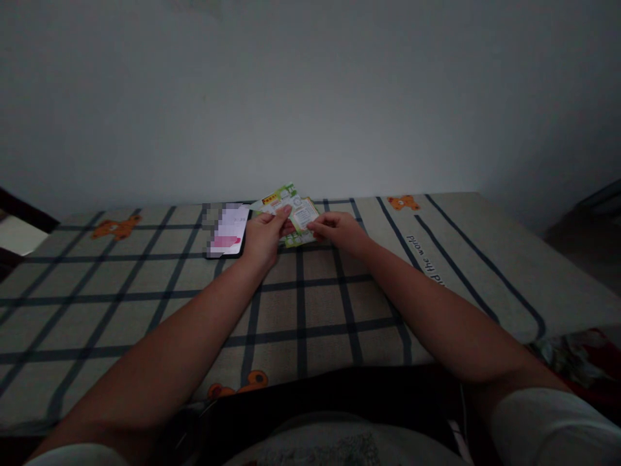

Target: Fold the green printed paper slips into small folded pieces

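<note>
Big picture first: a bed fills most of the view, covered in a soft beige sheet with a dark grid of stripes, little orange bear prints and a line of printed text running off at about 3 o'clock. A plain grey wall sits behind it.

At roughly 11 o'clock from the hands lies a phone, flat, glossy and dark-edged, with the screen lit. It's just beside the left hand, maybe touching the wrist side; I can't tell for sure.

Both forearms stretch out to 12 o'clock and meet at the far edge of the bed. The left hand has its fingers curled with the thumb on top, pinching the packet from its 9 o'clock end. The right hand pinches it from the 3 o'clock side, fingertips bunched tight. So it's gripped on both ends, with neither hand really nearer.

The packet is a thin, flat, glossy thing in green, white and yellow print, maybe two pieces overlapping, though the light's too dim to be sure. Its long axis runs roughly 10 to 4 o'clock, tilted up off the sheet between the two hands.
</note>
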Demonstrator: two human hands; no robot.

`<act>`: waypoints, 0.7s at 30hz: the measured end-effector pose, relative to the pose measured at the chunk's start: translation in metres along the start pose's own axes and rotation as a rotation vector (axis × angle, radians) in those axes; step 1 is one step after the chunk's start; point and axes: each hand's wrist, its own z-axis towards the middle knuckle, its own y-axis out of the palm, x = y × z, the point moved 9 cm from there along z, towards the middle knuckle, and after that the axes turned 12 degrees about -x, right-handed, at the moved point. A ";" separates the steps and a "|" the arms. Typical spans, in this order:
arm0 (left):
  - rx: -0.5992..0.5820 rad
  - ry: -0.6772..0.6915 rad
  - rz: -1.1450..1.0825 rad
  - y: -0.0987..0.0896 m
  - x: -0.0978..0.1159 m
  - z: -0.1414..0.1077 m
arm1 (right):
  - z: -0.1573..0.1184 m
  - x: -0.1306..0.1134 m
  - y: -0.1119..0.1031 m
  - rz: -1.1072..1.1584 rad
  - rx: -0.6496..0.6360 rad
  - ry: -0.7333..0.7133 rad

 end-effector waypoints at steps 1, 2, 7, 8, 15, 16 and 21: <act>-0.006 0.001 0.003 0.001 0.000 0.000 | 0.000 -0.001 0.000 -0.024 -0.004 -0.007; -0.009 0.000 0.005 0.001 0.000 0.000 | 0.000 -0.002 0.000 -0.037 -0.009 -0.014; -0.027 -0.016 -0.028 0.001 -0.003 0.001 | 0.002 0.000 0.003 0.036 -0.047 -0.020; -0.030 -0.018 -0.030 0.001 -0.003 0.001 | 0.002 0.001 0.004 0.058 -0.050 -0.018; 0.014 0.026 0.109 -0.004 0.003 0.001 | 0.001 0.009 0.011 0.261 -0.096 0.024; 0.010 0.028 0.117 -0.003 0.003 0.001 | 0.001 0.008 0.011 0.267 -0.091 0.023; -0.037 -0.016 0.104 0.003 0.000 -0.003 | -0.001 -0.002 0.006 0.124 -0.053 -0.028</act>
